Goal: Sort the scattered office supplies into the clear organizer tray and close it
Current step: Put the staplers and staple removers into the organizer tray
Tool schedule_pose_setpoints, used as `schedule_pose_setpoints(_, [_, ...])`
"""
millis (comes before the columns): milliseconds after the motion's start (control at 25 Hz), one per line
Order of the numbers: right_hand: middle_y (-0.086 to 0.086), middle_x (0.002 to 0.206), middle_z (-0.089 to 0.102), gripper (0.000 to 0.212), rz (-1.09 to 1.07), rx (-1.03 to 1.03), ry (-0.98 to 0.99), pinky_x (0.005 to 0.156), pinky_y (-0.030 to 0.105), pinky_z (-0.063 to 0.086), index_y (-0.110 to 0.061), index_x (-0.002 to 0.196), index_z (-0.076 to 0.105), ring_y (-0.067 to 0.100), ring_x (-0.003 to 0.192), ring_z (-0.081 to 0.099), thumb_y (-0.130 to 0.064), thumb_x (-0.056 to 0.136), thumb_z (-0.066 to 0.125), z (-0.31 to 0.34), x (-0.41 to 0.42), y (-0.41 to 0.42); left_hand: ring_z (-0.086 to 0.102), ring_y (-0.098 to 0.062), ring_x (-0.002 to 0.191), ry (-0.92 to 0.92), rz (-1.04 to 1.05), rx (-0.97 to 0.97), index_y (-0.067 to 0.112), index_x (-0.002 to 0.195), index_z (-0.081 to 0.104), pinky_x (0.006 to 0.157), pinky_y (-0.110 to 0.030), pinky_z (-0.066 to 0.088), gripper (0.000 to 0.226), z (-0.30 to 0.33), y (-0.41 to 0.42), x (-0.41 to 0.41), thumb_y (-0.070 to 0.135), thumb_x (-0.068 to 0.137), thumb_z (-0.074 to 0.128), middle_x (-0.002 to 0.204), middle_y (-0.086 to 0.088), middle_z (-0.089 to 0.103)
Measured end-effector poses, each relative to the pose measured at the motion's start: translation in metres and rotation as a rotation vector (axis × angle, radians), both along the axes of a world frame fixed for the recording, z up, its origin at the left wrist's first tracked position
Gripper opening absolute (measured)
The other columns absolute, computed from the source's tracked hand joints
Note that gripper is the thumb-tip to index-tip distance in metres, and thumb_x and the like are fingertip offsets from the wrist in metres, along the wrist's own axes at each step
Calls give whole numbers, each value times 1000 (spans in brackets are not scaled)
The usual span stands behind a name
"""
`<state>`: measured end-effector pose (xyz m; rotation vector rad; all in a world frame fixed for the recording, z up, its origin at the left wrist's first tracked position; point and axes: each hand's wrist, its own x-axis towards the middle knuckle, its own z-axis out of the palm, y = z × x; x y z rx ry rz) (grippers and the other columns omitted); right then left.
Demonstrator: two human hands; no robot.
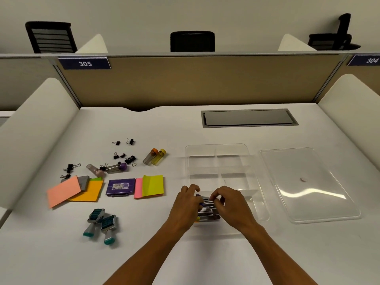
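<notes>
The clear organizer tray (218, 153) lies open on the white desk, its lid (308, 182) flat to its right. My left hand (186, 204) and my right hand (230, 202) meet over the tray's near-left compartment, both pinching a bundle of capped tubes (206, 212) lying there. Left of the tray are scattered black binder clips (123, 155), two tubes with orange and yellow caps (154, 157), a purple-capped tube (117, 167), sticky note pads (152, 186), a purple box (120, 187) and two teal stamps (100, 223).
A grey cable hatch (248, 118) is set into the desk behind the tray. White side dividers (30, 128) and a tan back partition (185, 83) enclose the desk. More orange and pink note pads (72, 190) lie at the far left.
</notes>
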<state>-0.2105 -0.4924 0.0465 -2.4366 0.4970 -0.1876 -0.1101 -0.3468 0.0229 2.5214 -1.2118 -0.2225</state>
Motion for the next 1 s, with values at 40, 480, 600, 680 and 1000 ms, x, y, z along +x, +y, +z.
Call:
schedule_pose_setpoints(40, [-6, 97, 69, 8, 4, 3, 0, 80, 15, 51, -23, 95, 69, 11, 77, 61, -25, 92, 63, 0, 1, 0, 40, -18, 126, 6, 4, -10, 20, 120, 66, 103, -28, 40, 32, 0, 1, -1, 29, 90, 66, 144, 0, 43])
schedule_pose_setpoints(480, [-24, 93, 63, 12, 171, 47, -20, 71, 12, 49, -36, 100, 64, 2, 75, 61, -29, 91, 61, 12, 44, 32, 51, -19, 117, 108, 337, -386, 15, 121, 64, 93, -25, 44, 34, 15, 73, 35, 26, 89, 67, 123, -3, 61])
schedule_pose_setpoints(600, [-23, 96, 62, 20, 283, 49, -26, 74, 17, 50, -36, 110, 62, 2, 77, 60, -31, 91, 58, 13, 66, 53, 54, -23, 117, 106, 454, -401, 12, 122, 64, 96, -30, 45, 37, 15, 111, 54, 25, 88, 69, 126, -6, 61])
schedule_pose_setpoints(680, [-20, 101, 62, 25, 352, 47, -10, 77, 21, 51, -35, 117, 59, 2, 80, 60, -33, 91, 59, 14, 83, 67, 54, -24, 118, 111, 538, -419, 10, 124, 62, 96, -32, 47, 39, 16, 137, 69, 25, 88, 68, 128, -9, 60])
schedule_pose_setpoints(1000, [-5, 123, 58, 47, 444, -33, 118, 89, 29, 48, -27, 136, 48, 11, 100, 57, -33, 91, 62, 14, 141, 98, 54, -27, 118, 45, 719, -383, 10, 123, 62, 90, -31, 47, 40, 17, 232, 134, 21, 85, 71, 128, -12, 58])
